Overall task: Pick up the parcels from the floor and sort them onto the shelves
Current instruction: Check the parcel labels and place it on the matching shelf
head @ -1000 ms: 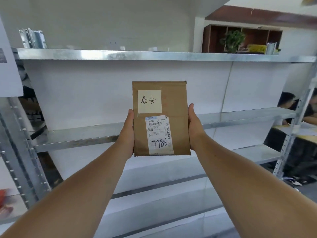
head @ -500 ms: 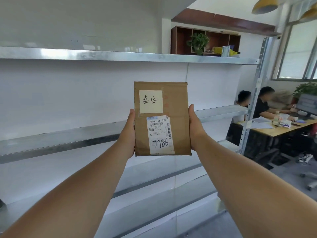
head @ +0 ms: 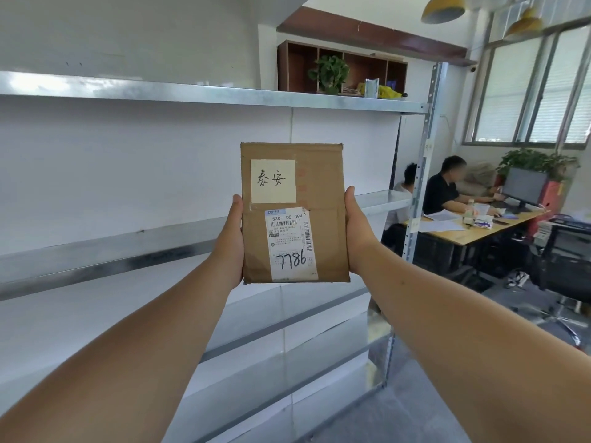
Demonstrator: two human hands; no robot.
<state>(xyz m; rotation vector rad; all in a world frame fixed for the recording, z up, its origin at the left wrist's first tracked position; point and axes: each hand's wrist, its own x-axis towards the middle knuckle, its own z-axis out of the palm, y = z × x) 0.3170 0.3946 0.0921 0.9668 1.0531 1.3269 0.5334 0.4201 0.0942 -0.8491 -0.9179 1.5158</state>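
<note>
A long metal shelving unit (head: 198, 94) fills the left and centre of the view: flat galvanised shelves with dull, reflective front edges, white panels behind them, and a perforated steel upright (head: 423, 174) at its right end. The shelf surfaces that show carry nothing. Beyond the upright stands a wooden worktop (head: 479, 230) strewn with papers, a bottle and a dark monitor (head: 524, 188); two people sit at it, one in a black shirt (head: 443, 190). A black office chair (head: 563, 270) stands at the worktop's near right corner. High on the far wall hangs a brown wooden cubby (head: 342, 67) holding a leafy green plant (head: 329, 71), and yellow dome lamps (head: 443, 8) hang by the barred window (head: 527, 97).

Both bare forearms reach forward from the lower corners. Between them, held upright in the air in front of the middle shelf and above no shelf surface, is the parcel (head: 323, 183): a flat, rectangular brown paper packet with creased, taped seams and slightly rumpled corners. The left hand (head: 232, 244) presses flat against its left edge and the right hand (head: 358, 235) against its right edge, thumbs along the front rim, the fingers hidden behind; the parcel is clamped between the two palms. A pale square note (head: 272, 181) with handwritten characters is stuck near the parcel's top left corner, and below it a white printed shipping label (head: 292, 244) with barcodes carries the hand-marked number 7786.
</note>
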